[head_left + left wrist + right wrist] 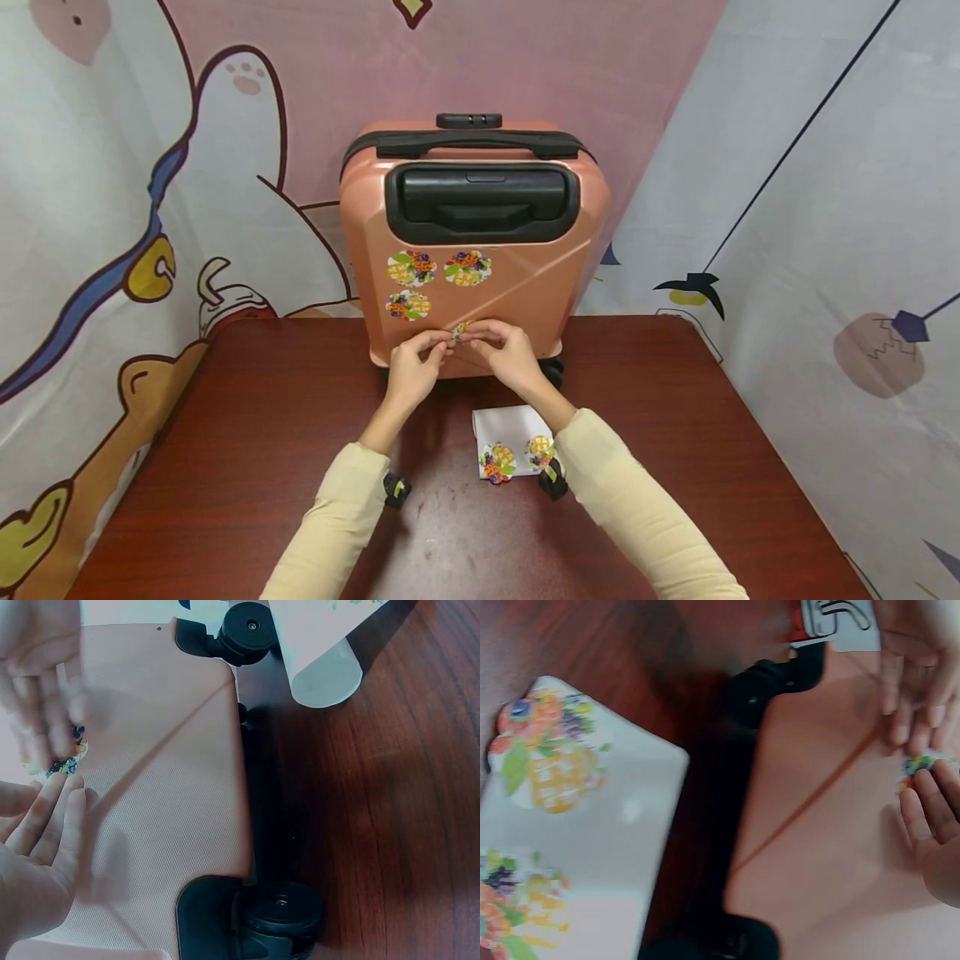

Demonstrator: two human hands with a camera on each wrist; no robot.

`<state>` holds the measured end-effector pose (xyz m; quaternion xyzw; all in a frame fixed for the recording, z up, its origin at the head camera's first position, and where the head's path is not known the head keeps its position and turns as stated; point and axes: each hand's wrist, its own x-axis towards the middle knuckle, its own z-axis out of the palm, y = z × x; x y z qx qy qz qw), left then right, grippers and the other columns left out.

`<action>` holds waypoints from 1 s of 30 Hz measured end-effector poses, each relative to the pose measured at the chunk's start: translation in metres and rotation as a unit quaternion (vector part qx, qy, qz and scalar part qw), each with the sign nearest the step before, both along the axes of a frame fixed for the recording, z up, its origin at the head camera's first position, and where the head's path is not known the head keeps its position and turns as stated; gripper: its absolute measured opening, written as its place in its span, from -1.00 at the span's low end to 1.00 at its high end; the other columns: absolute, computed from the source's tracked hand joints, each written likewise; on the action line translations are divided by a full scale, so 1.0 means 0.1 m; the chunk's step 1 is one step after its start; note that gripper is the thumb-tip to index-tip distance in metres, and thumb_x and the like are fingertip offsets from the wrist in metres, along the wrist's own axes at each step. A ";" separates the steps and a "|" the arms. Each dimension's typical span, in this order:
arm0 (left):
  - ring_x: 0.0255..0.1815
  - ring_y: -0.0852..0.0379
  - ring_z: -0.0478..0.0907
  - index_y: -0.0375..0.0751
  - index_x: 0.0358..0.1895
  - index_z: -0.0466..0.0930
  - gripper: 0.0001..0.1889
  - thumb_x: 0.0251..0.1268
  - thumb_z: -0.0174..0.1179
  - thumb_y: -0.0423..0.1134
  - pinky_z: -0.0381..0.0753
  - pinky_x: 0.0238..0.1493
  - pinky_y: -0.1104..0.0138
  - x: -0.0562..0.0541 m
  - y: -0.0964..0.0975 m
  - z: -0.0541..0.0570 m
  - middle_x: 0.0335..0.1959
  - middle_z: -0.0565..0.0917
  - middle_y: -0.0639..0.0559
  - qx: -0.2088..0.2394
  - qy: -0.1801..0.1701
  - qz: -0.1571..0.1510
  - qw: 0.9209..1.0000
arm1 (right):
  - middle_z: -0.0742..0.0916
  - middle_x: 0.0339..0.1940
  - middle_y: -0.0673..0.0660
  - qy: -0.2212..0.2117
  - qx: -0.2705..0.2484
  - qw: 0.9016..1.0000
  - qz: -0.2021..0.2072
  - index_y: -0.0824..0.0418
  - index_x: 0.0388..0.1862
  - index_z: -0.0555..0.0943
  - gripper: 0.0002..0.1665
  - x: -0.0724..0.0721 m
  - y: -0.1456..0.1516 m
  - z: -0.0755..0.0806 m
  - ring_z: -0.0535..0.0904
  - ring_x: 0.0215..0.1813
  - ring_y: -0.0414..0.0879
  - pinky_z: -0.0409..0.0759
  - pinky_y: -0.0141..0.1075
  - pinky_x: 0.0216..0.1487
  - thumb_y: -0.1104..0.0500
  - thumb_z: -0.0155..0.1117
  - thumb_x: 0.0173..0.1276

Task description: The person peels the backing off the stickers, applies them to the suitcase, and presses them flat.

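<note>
A salmon-pink suitcase [540,283] stands upright on the table. Its front bears three round fruit-patterned stickers [411,268], two side by side and one below the left one. Low on that face, a further fruit sticker [460,329] is between both hands, mostly covered by fingers. My left hand [411,367] pinches its left edge, and my right hand [513,357] pinches the right edge. In the right wrist view the sticker [919,765] shows between the fingertips, close to the suitcase shell; whether it touches the shell, I cannot tell.
Below the suitcase, a white backing sheet [506,423] with two fruit stickers lies on the dark red wooden table [285,450], one end curled up. Black wheels [281,915] stick out at the suitcase bottom. Cartoon-printed cloth [787,208] hangs behind and at both sides.
</note>
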<state>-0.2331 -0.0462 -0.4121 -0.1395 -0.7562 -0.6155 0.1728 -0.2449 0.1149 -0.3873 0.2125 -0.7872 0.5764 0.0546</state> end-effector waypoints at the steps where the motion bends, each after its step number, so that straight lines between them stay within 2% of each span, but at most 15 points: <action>1: -0.33 -0.15 0.63 -0.49 -0.23 0.60 -0.87 0.19 0.10 -0.53 0.61 -0.34 0.23 0.00 0.00 0.00 -0.35 0.65 -0.32 0.002 -0.001 -0.001 1.000 | 0.69 -0.20 0.28 0.008 -0.013 1.000 0.008 0.40 -0.10 0.57 -0.76 0.00 -0.01 0.04 0.61 -0.11 0.08 0.53 -0.11 -0.07 0.44 0.15 0.24; 4: -0.33 -0.13 0.63 -0.49 -0.22 0.60 -0.86 0.20 0.10 -0.52 0.61 -0.34 0.24 0.00 0.00 0.01 -0.34 0.65 -0.31 -0.001 -0.003 0.000 1.000 | 0.68 -0.19 0.32 0.022 -0.040 0.999 0.026 0.43 -0.07 0.55 -0.75 -0.01 -0.02 0.11 0.61 -0.11 0.13 0.54 -0.04 -0.11 0.47 0.10 0.25; 6: -0.33 -0.10 0.63 -0.47 -0.23 0.61 -0.86 0.20 0.09 -0.53 0.61 -0.34 0.29 0.00 0.00 0.01 -0.35 0.66 -0.29 -0.005 -0.004 0.002 1.000 | 0.68 -0.19 0.30 0.021 -0.039 0.999 0.023 0.41 -0.07 0.55 -0.74 -0.01 -0.03 0.12 0.61 -0.11 0.11 0.55 -0.06 -0.12 0.47 0.10 0.26; 9: -0.34 -0.06 0.64 -0.45 -0.23 0.62 -0.86 0.20 0.09 -0.53 0.60 -0.34 0.34 0.00 0.00 0.01 -0.36 0.67 -0.25 -0.006 -0.004 0.002 1.000 | 0.69 -0.19 0.27 0.011 -0.013 1.000 0.004 0.39 -0.09 0.57 -0.75 0.02 -0.01 0.07 0.61 -0.10 0.07 0.53 -0.12 -0.07 0.46 0.12 0.25; 13: -0.34 -0.04 0.64 -0.44 -0.25 0.62 -0.87 0.19 0.09 -0.53 0.60 -0.34 0.34 0.00 0.00 0.00 -0.37 0.68 -0.22 -0.009 -0.001 0.004 1.000 | 0.68 -0.20 0.35 -0.014 0.022 1.000 -0.011 0.47 -0.12 0.56 -0.77 0.13 0.01 0.07 0.59 -0.07 0.14 0.48 -0.07 -0.02 0.49 0.13 0.22; 16: -0.34 -0.02 0.64 -0.42 -0.25 0.62 -0.87 0.19 0.09 -0.52 0.60 -0.35 0.34 0.00 0.00 0.00 -0.37 0.68 -0.20 -0.014 0.001 0.007 1.000 | 0.65 -0.19 0.42 -0.033 0.033 0.999 -0.011 0.54 -0.13 0.54 -0.76 0.22 0.00 0.13 0.56 -0.04 0.23 0.46 0.02 -0.01 0.52 0.11 0.20; 19: -0.35 -0.02 0.64 -0.41 -0.25 0.62 -0.86 0.19 0.09 -0.52 0.60 -0.36 0.34 0.00 -0.01 0.00 -0.37 0.68 -0.19 -0.016 0.003 0.007 1.000 | 0.64 -0.18 0.43 -0.029 0.039 0.999 -0.009 0.55 -0.12 0.53 -0.75 0.25 -0.01 0.20 0.55 -0.03 0.24 0.45 0.01 0.01 0.52 0.10 0.21; 24: -0.34 -0.02 0.64 -0.43 -0.23 0.62 -0.86 0.20 0.09 -0.52 0.60 -0.35 0.35 0.00 -0.01 0.00 -0.37 0.68 -0.20 -0.018 0.002 0.005 1.000 | 0.67 -0.19 0.35 0.000 0.001 1.000 0.004 0.48 -0.09 0.54 -0.75 0.14 -0.01 0.23 0.58 -0.08 0.17 0.51 -0.05 -0.06 0.50 0.10 0.23; 26: -0.34 -0.02 0.64 -0.44 -0.23 0.61 -0.86 0.20 0.09 -0.52 0.60 -0.35 0.35 0.00 -0.01 0.00 -0.36 0.68 -0.21 -0.017 0.002 0.003 1.000 | 0.68 -0.19 0.30 0.007 -0.017 1.000 0.008 0.44 -0.09 0.55 -0.74 0.07 0.00 0.19 0.60 -0.11 0.12 0.52 -0.06 -0.09 0.48 0.10 0.24; 30: -0.34 -0.02 0.64 -0.44 -0.23 0.61 -0.86 0.19 0.10 -0.53 0.59 -0.36 0.34 0.00 -0.01 -0.01 -0.37 0.68 -0.21 -0.021 0.008 0.004 1.000 | 0.70 -0.21 0.24 0.010 -0.007 1.000 -0.006 0.37 -0.11 0.58 -0.75 0.01 0.02 0.05 0.62 -0.12 0.04 0.52 -0.10 -0.07 0.46 0.14 0.22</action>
